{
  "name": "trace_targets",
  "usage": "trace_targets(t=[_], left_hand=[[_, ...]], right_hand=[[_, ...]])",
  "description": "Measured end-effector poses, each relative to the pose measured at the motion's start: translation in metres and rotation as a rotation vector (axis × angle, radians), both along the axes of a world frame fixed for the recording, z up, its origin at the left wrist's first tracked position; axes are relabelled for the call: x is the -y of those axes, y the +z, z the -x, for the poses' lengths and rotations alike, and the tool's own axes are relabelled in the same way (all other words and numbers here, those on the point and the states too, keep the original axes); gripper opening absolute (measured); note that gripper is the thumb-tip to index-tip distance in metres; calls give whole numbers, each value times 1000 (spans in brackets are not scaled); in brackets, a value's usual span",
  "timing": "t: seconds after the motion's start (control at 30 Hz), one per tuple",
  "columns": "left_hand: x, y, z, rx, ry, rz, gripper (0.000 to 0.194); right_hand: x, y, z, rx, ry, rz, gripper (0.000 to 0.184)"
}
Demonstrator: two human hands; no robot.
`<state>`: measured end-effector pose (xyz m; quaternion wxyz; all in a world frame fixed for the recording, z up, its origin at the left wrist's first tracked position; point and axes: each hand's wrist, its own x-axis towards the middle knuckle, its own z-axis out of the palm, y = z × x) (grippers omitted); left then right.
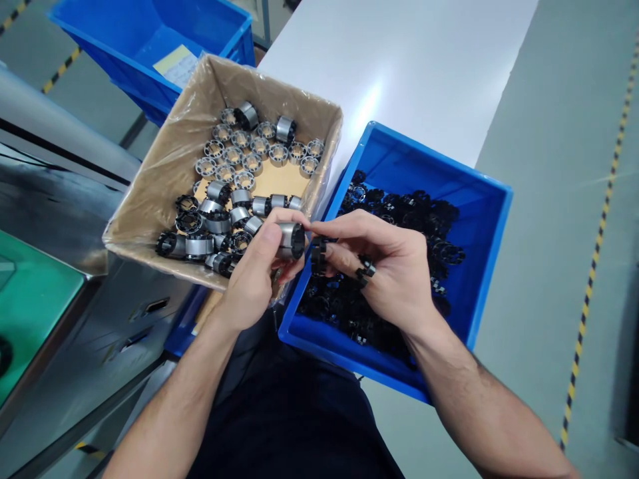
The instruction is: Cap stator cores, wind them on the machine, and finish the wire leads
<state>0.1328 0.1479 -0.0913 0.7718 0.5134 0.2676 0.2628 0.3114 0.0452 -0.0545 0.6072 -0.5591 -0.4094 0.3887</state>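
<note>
My left hand (254,273) is closed around a silver metal cylinder (287,239) whose right end carries a black toothed ring. Just to its right, my right hand (384,266) pinches a black notched plastic ring (318,257) between thumb and fingers. A second black ring (366,269) sits deeper in the same hand, near the palm. The two hands nearly meet, over the gap between a plastic-lined cardboard box (160,173) and a blue bin (492,226). Metal cylinders, some with black ends, lie in the box. Black rings are heaped in the bin.
Both containers stand by a white tabletop (414,60). At the upper left is another blue bin (114,40) with a paper sheet (176,65) in it. A metal machine with a green panel (34,299) stands on the left. Striped tape (594,246) marks the floor at right.
</note>
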Motion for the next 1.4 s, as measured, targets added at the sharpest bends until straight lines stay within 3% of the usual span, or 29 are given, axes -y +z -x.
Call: trace_targets(t=[0.13, 0.27, 0.4, 0.6, 0.73, 0.83, 0.9, 0.97, 1.03, 1.13, 1.2, 1.27, 1.33, 1.4], left_hand=[[4, 5, 3, -34, -42, 32, 57], [5, 10, 6, -75, -71, 11, 57], [4, 11, 6, -83, -91, -11, 58], [2, 3, 8, -71, -144, -37, 57], [2, -3, 6, -38, -190, -82, 53], [-1, 0, 5, -45, -145, -182, 49], [-8, 7, 12, -158, -16, -333, 42], [-21, 14, 26, -416, 142, -573, 35], [-39, 21, 44, -754, 244, -818, 29], [-67, 24, 67, -1135, 183, -1012, 34], [-82, 22, 71, -1232, 106, -1066, 40], [-93, 20, 63, -1231, 109, -1113, 46], [-103, 20, 45, -1193, 137, -1162, 50], [-114, 20, 20, -1186, 108, -1190, 46]], right_hand=[[-1, -10, 7, 120, -63, -19, 19], [-3, -16, 15, 53, -99, -15, 9], [-3, -18, 17, 164, -174, -14, 5], [-1, -21, 20, 447, -256, -142, 17], [-2, -21, 25, 394, -232, -135, 12], [-4, -20, 11, 283, -155, -9, 5], [-6, -21, -9, 286, -127, 77, 8], [-8, -26, -32, 375, -65, 213, 7], [-11, -31, -48, 545, 76, 444, 15], [-15, -37, -53, 841, 326, 838, 38], [-19, -40, -45, 958, 423, 971, 53], [-23, -42, -35, 1001, 463, 1020, 65], [-26, -42, -26, 1050, 503, 1052, 60], [-27, -40, -18, 1088, 554, 1069, 41]])
